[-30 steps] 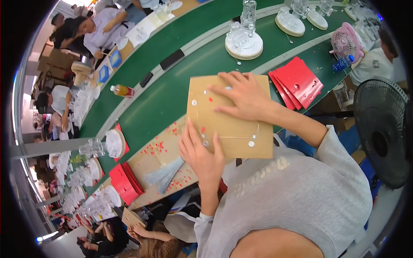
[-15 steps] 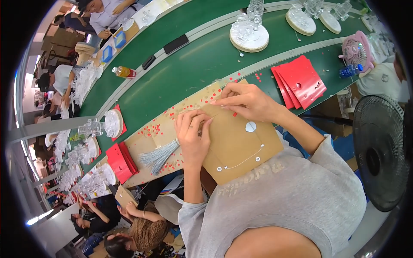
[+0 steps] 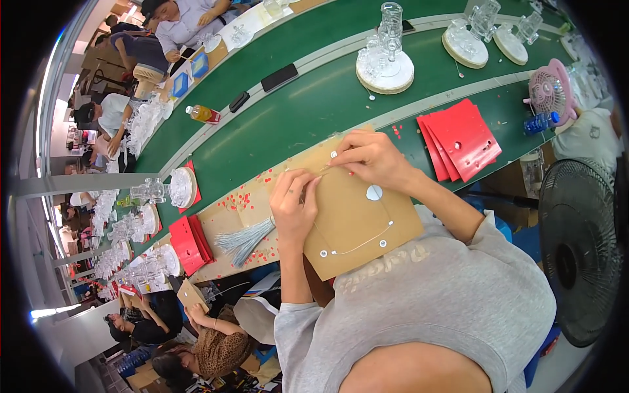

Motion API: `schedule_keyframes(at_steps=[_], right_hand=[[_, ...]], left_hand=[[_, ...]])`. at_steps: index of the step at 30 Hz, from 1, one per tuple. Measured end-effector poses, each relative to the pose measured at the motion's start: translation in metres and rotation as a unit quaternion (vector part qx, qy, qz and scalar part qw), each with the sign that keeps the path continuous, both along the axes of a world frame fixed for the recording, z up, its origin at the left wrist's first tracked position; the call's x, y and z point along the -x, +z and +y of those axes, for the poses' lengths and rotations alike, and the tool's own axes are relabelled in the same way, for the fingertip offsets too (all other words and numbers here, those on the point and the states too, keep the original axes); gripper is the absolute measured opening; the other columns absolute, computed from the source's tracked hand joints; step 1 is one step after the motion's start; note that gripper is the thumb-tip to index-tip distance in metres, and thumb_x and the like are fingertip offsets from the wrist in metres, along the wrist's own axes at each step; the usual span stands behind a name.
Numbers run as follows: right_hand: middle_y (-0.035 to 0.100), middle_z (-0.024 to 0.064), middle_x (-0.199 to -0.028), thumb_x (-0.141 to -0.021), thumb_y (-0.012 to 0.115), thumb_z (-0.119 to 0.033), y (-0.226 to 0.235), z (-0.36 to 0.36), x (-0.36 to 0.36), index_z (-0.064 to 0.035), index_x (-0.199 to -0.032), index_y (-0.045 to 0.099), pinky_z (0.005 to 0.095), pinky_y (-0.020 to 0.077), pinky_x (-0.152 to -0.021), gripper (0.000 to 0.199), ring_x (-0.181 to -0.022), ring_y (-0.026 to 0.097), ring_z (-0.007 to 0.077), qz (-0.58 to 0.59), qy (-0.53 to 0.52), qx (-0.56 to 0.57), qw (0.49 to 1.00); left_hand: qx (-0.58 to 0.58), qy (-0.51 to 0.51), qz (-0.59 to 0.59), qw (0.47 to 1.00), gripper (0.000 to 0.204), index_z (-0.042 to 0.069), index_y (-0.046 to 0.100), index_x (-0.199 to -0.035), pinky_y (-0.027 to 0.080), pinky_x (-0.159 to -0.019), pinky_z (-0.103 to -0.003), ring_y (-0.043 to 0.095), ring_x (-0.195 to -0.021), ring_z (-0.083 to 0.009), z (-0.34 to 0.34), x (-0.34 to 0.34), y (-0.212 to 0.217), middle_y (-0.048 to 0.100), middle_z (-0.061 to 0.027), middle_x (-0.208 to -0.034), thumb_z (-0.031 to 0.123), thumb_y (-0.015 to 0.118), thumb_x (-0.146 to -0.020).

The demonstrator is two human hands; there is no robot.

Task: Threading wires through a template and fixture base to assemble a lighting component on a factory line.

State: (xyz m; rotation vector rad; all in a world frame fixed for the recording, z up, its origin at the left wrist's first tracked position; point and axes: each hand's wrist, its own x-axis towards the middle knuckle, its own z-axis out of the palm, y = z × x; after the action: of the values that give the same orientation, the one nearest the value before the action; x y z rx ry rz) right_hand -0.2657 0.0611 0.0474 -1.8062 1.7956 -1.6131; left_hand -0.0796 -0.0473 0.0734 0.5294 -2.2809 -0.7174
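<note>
A flat brown card piece (image 3: pixel 354 226), perhaps a folded paper bag, leans against my front. It has white ringed holes, a white round patch (image 3: pixel 374 192) and a white cord (image 3: pixel 362 241) with small toggles at its ends, strung near the lower edge. Over its far edge my left hand (image 3: pixel 294 202) pinches with thumb and forefinger. My right hand (image 3: pixel 371 157) pinches just beside it, fingertips almost meeting. Something thin like a cord end shows between them, mostly hidden by fingers. A bundle of pale grey cords (image 3: pixel 246 240) lies left of my left hand.
Red folded bags lie in a right stack (image 3: pixel 462 139) and a left stack (image 3: pixel 190 243). Small red discs (image 3: pixel 239 202) litter the brown sheet on the green table (image 3: pixel 275 134). Glassware on round white bases (image 3: pixel 385 71) stands farther off. A black fan (image 3: pixel 569 252) is at right; co-workers sit left.
My fingertips have drawn closer together over the card's far edge. A white ringed hole now shows beside my right fingers. The whole view has shifted slightly.
</note>
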Motion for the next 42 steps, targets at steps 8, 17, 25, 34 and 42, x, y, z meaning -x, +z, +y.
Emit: schedule_keyframes(at_steps=[8,17,25,34,42], right_hand=[[0.063,0.0057,-0.085,-0.073,0.073,0.005,-0.005,-0.005,0.002,-0.0067,-0.096,0.077,0.0353,0.0557,-0.066,0.026,-0.081,0.065,0.0225,0.108,0.014,0.015,0.994],[0.064,0.0073,-0.091,-0.074,0.073,0.002,-0.004,-0.002,0.009,-0.0056,-0.097,0.075,0.0349,0.057,-0.07,0.025,-0.085,0.065,0.0237,0.114,0.052,0.019,0.992],[0.068,0.0052,-0.085,-0.075,0.08,-0.006,0.001,-0.005,0.01,-0.0059,-0.091,0.076,0.0346,0.0559,-0.067,0.016,-0.079,0.068,0.0233,0.067,0.044,0.023,0.996],[0.068,0.0078,-0.082,-0.077,0.079,-0.007,0.003,-0.006,0.007,-0.0037,-0.083,0.072,0.0381,0.0556,-0.065,0.009,-0.073,0.067,0.0276,0.113,0.066,0.043,0.99],[0.06,0.0091,-0.079,-0.083,0.075,-0.01,0.004,-0.012,0.01,-0.0026,-0.082,0.061,0.0394,0.0543,-0.065,0.015,-0.073,0.064,0.028,0.194,0.137,0.065,0.969]], left_hand=[[0.042,0.001,-0.004,0.999,0.013,-0.002,0.071,-0.087,0.055,-0.069,-0.033,0.068,-0.08,-0.0236,-0.003,0.007,-0.003,0.071,-0.0096,-0.089,-0.007,0.078,-0.077],[0.101,0.024,-0.011,0.995,0.012,0.0,0.073,-0.088,0.053,-0.067,-0.033,0.067,-0.076,-0.023,0.007,0.013,-0.001,0.072,-0.0077,-0.089,-0.005,0.079,-0.078],[0.095,0.044,-0.023,0.994,0.012,0.001,0.073,-0.085,0.053,-0.068,-0.033,0.068,-0.076,-0.023,0.009,0.018,0.002,0.072,-0.0086,-0.086,-0.004,0.079,-0.076],[0.033,0.011,-0.031,0.999,0.01,0.0,0.072,-0.08,0.054,-0.061,-0.033,0.069,-0.071,-0.023,0.008,0.014,0.008,0.071,-0.0093,-0.081,-0.006,0.077,-0.073],[0.065,-0.176,-0.19,0.964,0.005,0.0,0.065,-0.079,0.053,-0.063,-0.039,0.064,-0.071,-0.0311,-0.027,0.018,0.041,0.061,-0.0104,-0.079,0.0,0.071,-0.081]])
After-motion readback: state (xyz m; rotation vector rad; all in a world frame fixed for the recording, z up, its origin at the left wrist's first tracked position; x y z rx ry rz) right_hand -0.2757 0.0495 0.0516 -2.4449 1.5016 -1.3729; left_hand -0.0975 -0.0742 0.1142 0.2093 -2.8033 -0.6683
